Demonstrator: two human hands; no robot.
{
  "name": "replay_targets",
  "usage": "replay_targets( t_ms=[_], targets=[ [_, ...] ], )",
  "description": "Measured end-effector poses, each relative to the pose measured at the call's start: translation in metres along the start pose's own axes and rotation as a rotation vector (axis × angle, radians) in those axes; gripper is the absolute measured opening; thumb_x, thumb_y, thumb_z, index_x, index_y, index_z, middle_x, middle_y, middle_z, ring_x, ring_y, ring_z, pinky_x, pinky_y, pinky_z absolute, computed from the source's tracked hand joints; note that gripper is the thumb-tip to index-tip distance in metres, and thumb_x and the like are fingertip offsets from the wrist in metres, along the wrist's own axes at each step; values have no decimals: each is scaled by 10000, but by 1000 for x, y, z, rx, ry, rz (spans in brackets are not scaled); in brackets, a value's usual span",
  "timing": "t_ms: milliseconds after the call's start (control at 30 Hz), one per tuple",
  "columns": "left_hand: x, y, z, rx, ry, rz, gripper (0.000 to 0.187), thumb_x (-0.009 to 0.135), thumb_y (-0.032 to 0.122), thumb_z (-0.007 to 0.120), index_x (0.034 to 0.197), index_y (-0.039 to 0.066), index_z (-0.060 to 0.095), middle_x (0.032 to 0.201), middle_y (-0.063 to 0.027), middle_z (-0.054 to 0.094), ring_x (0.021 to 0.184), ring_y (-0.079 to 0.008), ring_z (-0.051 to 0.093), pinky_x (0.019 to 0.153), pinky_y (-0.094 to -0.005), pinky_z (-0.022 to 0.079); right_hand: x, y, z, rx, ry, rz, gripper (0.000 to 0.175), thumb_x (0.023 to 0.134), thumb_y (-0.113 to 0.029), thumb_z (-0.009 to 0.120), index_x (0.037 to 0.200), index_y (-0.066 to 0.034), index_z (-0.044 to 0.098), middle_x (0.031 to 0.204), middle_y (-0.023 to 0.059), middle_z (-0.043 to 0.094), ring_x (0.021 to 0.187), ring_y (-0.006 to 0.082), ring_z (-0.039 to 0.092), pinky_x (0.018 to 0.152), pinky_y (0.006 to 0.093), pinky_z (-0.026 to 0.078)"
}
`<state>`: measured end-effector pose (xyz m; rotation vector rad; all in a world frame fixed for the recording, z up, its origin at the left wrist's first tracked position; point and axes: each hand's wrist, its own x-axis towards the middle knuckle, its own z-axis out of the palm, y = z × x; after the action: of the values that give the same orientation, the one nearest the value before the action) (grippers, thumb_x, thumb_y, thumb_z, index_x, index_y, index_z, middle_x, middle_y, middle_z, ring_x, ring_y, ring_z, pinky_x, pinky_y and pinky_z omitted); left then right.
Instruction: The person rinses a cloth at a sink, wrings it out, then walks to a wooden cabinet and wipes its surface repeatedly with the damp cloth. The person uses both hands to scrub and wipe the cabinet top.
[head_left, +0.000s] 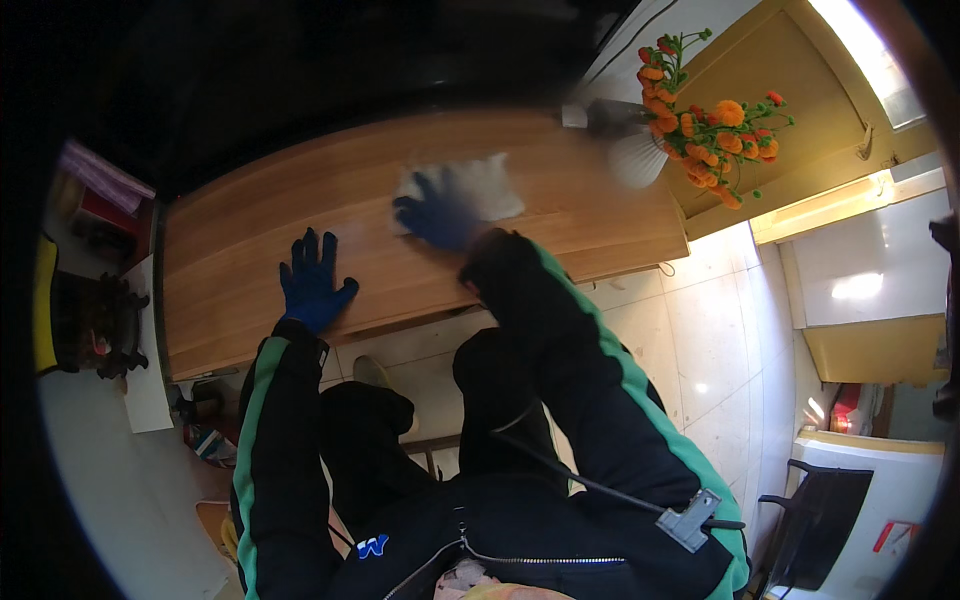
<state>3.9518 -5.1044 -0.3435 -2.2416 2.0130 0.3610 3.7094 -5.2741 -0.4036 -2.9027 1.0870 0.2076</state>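
Note:
A wooden tabletop (247, 217) stretches before me. My left hand (311, 281), in a blue work glove, lies palm down on its left part with the fingers apart and nothing held. Farther right, my right hand (439, 210) wears the same kind of glove and is blurred. Its splayed fingers rest flat on a white cloth (495, 187) spread over the wood. The palm hides part of the cloth's middle and near edge.
A white ribbed vase (637, 159) with orange artificial-looking flowers (727, 142) stands at the table's right end, beside a grey cylindrical object (616, 116). A large black panel (337, 67) borders the far edge. At left is a dark carved stand (112, 326). A black chair (821, 517) is at lower right.

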Motion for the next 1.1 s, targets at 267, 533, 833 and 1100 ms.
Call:
replay_targets(
  t_ms=[267,533,833,1100],
  targets=[
    [-1,5,4,37,47,5,927,869,520,603,1586,168,134,1647,-154,35,1504,-382,61,1151,-637,88,12,-64,-47,348,31,62,547,965,-612,364,1482,-437,380,1657,9,83,1505,396,-20,1123,705,49],
    [-5,1,5,-36,65,21,922,866,518,616,1585,181,148,1648,-147,44,1506,-378,52,1155,-633,73,0,-55,-37,378,100,47,518,970,-589,367,1472,-462,384,1657,7,99,1514,357,-13,1128,695,43],
    [-2,2,8,-11,57,12,941,847,533,620,1584,185,151,1647,-148,43,1506,-374,59,1152,-639,81,16,-38,-32,205,157,-35,525,964,-603,360,1476,-486,356,1656,9,104,1508,387,7,1112,722,72],
    [2,8,4,39,33,-24,948,833,504,637,1583,181,154,1641,-158,65,1501,-383,80,1150,-639,112,81,18,-24,83,180,49,561,954,-654,345,1488,-482,329,1656,-9,105,1508,383,21,1111,726,74]
  ],
)
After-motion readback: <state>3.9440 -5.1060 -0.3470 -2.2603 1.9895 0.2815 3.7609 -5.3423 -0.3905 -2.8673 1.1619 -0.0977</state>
